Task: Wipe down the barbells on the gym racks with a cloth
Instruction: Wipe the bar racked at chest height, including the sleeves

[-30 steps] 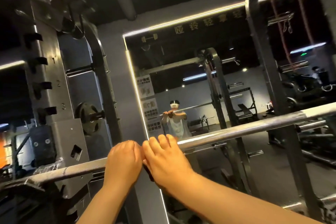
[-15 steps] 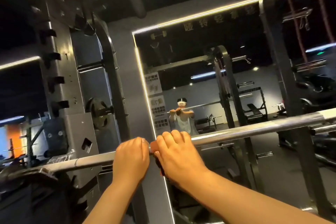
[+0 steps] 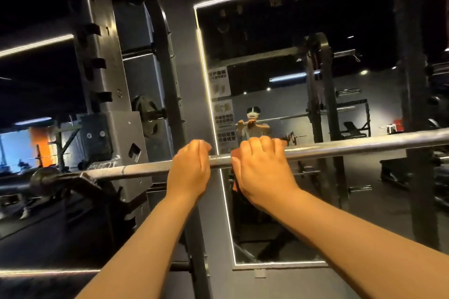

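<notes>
A steel barbell (image 3: 352, 147) runs across the view at chest height, its left end resting on the rack's hook (image 3: 73, 181). My left hand (image 3: 190, 170) grips the bar from above with the fingers curled over it. Just to its right, my right hand (image 3: 263, 167) also curls over the bar, and a dark cloth (image 3: 235, 183) shows as a strip hanging under its thumb side. Most of the cloth is hidden by the hand. A short stretch of bare bar lies between the hands.
The grey rack upright (image 3: 102, 75) with numbered pegs stands at left, a weight plate (image 3: 145, 114) stored behind it. A lit-edged wall mirror (image 3: 279, 68) faces me and reflects a person. Another dark upright (image 3: 413, 80) rises at right.
My hands were touching on the bar; now they are apart, the right hand having slid to the right along the bar. The view has also shifted.
</notes>
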`<state>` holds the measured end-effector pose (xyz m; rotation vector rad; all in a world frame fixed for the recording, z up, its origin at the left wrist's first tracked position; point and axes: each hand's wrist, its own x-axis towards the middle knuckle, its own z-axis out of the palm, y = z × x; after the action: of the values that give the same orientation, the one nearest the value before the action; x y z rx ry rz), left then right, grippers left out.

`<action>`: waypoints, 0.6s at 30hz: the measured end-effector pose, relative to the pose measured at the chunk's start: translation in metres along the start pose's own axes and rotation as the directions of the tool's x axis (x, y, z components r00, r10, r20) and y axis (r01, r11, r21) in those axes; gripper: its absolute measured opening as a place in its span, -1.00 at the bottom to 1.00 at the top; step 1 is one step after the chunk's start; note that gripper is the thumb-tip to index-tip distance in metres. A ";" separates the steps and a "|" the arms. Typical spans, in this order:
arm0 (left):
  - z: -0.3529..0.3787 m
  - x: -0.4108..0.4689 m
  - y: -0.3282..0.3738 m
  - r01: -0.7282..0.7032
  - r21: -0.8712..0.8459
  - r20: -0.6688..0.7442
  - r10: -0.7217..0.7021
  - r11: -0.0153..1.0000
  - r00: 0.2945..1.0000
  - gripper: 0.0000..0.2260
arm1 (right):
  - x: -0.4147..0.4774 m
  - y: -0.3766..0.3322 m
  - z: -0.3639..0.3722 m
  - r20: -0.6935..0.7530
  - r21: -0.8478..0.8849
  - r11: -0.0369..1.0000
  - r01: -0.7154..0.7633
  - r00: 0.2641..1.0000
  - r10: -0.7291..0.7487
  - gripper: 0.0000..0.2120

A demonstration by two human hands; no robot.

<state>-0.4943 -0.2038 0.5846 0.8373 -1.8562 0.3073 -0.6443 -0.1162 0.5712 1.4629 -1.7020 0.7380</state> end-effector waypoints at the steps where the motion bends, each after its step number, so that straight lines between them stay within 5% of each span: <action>1: -0.002 0.000 -0.003 0.028 0.004 -0.005 -0.028 1.000 1.000 -0.84 | 0.001 -0.005 0.001 0.040 -0.009 0.999 0.031 0.999 -0.031 -0.60; 7: -0.002 -0.004 -0.020 -0.072 0.286 -0.021 0.081 0.955 0.996 -0.84 | 0.002 0.031 -0.025 0.188 0.025 0.992 0.128 0.974 -0.130 -0.45; 13: -0.001 -0.006 -0.015 -0.072 0.362 -0.003 0.078 0.929 0.997 -0.84 | 0.025 -0.012 -0.033 0.296 -0.049 0.985 0.165 0.944 -0.143 -0.73; 18: -0.003 -0.007 -0.019 -0.124 0.396 0.003 0.133 0.910 0.991 -0.84 | 0.007 -0.028 0.005 0.085 0.013 0.992 0.128 0.988 -0.128 -0.59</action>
<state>-0.4774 -0.2131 0.5769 0.9766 -1.8577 0.7942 -0.6177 -0.1289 0.5728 1.6129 -1.6520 0.6214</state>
